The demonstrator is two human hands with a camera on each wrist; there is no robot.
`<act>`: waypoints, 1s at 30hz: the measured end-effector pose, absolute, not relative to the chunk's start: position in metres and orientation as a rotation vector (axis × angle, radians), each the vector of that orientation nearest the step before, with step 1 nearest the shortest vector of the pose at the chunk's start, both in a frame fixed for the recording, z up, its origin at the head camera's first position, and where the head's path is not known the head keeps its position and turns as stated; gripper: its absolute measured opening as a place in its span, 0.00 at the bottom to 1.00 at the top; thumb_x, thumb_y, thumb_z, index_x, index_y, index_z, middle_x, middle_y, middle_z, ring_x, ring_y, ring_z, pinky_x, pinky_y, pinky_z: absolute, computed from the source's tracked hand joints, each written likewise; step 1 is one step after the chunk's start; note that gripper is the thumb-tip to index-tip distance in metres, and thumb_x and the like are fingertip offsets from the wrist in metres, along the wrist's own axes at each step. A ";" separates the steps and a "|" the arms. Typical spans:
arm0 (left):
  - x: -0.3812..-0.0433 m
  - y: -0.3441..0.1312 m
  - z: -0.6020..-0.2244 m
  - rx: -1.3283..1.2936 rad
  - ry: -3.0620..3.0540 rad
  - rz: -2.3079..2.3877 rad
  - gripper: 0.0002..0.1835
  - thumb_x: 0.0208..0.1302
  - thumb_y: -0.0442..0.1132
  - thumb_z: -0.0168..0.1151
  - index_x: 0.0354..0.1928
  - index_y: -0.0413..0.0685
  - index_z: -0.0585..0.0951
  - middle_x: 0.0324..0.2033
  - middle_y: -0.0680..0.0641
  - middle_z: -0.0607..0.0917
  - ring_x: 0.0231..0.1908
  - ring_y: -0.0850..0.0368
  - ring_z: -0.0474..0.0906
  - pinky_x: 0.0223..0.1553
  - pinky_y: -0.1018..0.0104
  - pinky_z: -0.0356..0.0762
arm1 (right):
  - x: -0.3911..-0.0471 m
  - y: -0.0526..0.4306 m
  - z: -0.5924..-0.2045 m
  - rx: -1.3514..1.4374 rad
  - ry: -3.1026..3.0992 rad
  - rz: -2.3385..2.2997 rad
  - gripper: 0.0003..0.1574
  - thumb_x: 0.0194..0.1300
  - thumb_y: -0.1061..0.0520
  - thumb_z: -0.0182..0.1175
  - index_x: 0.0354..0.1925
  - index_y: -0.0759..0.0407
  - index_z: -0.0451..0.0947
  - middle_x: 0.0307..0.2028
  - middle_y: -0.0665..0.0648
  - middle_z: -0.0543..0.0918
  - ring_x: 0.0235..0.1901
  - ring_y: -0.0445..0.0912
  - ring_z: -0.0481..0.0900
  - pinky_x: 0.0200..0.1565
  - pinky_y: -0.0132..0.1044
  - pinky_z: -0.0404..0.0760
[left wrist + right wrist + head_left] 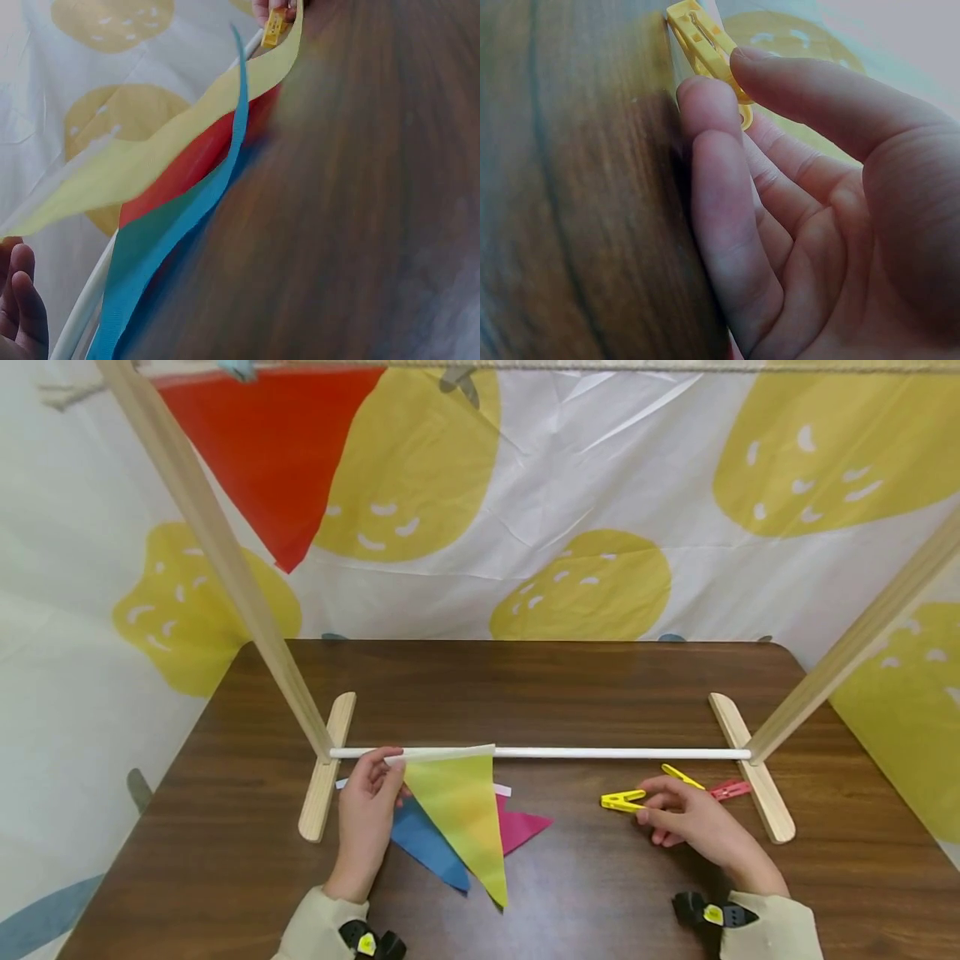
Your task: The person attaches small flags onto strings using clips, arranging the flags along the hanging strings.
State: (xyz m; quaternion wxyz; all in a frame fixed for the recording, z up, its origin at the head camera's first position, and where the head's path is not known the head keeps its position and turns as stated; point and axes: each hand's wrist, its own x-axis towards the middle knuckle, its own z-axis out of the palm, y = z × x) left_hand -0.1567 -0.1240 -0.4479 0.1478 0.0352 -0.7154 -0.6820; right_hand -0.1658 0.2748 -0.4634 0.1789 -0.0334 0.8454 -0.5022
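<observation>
My left hand (366, 818) pinches the upper left corner of a yellow pennant (461, 814), whose white top edge lies along the white rod. Under that pennant are a blue pennant (427, 847) and a pink pennant (522, 829), partly hidden. My right hand (693, 827) holds a yellow clothespin (622, 801) between thumb and fingers, seen close up as the yellow clothespin (705, 41) in the right wrist view. Just behind this hand lie another yellow clothespin (681, 775) and a red clothespin (729, 789), both partly covered.
A white rod (615, 753) joins the wooden feet (318, 802) of a frame on the brown table (570, 893). Slanting wooden posts (225, 560) rise at both sides. Overhead runs a rope (600, 366), with a red pennant (273, 452) hanging at left. A fruit-patterned curtain (427, 602) backs the table.
</observation>
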 end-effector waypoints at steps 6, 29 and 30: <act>-0.156 -0.125 -0.449 0.114 -2.084 -1.913 0.12 0.60 0.33 0.56 0.47 0.43 0.77 0.22 0.42 0.74 0.19 0.50 0.71 0.20 0.65 0.71 | -0.164 0.274 -0.464 -0.089 2.388 -1.421 0.32 0.56 0.51 0.61 0.52 0.66 0.64 0.32 0.60 0.79 0.23 0.49 0.77 0.26 0.41 0.78; -0.165 -0.130 -0.478 0.096 -2.125 -1.879 0.17 0.54 0.50 0.61 0.46 0.57 0.77 0.26 0.49 0.82 0.26 0.53 0.79 0.25 0.68 0.73 | -0.163 0.274 -0.464 -0.133 2.381 -1.470 0.31 0.57 0.53 0.61 0.52 0.69 0.63 0.33 0.61 0.79 0.22 0.47 0.77 0.25 0.40 0.78; -0.165 -0.130 -0.477 0.093 -2.126 -1.875 0.17 0.54 0.49 0.61 0.46 0.57 0.77 0.26 0.49 0.82 0.26 0.52 0.79 0.25 0.69 0.72 | -0.163 0.274 -0.464 -0.136 2.384 -1.473 0.30 0.57 0.53 0.61 0.52 0.69 0.63 0.33 0.61 0.79 0.22 0.47 0.77 0.25 0.40 0.78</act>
